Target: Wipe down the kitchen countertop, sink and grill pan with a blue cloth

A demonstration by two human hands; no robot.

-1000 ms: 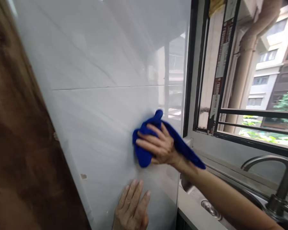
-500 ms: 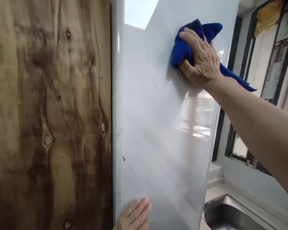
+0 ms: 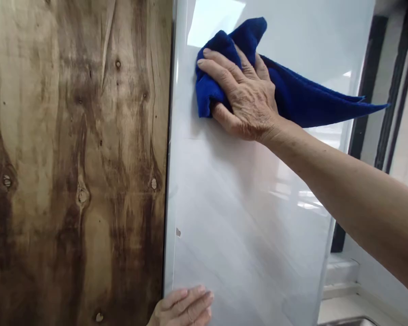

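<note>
Pressed under my right hand (image 3: 246,93) is a bunched blue cloth (image 3: 214,86), held flat against the upper left part of a glossy white tiled wall (image 3: 238,217). My fingers lie over the cloth, and its loose end trails out to the right in a long point. Low on the same tiles, my left hand (image 3: 187,308) rests with its fingers stretched out, partly cut off by the bottom of the view. It holds nothing. A small chip mark (image 3: 178,232) shows on the wall near its left edge.
A brown wood-grain panel (image 3: 78,181) fills the left side, bordering the tiled wall's pale corner strip (image 3: 173,181). To the right are a dark window frame (image 3: 367,90), a light counter (image 3: 340,305) and the rim of a metal sink (image 3: 355,322).
My right hand has slid the blue cloth leftward across the tiles, and its tail now stretches out behind. My left hand stays low on the wall. The view has shifted slightly left.
</note>
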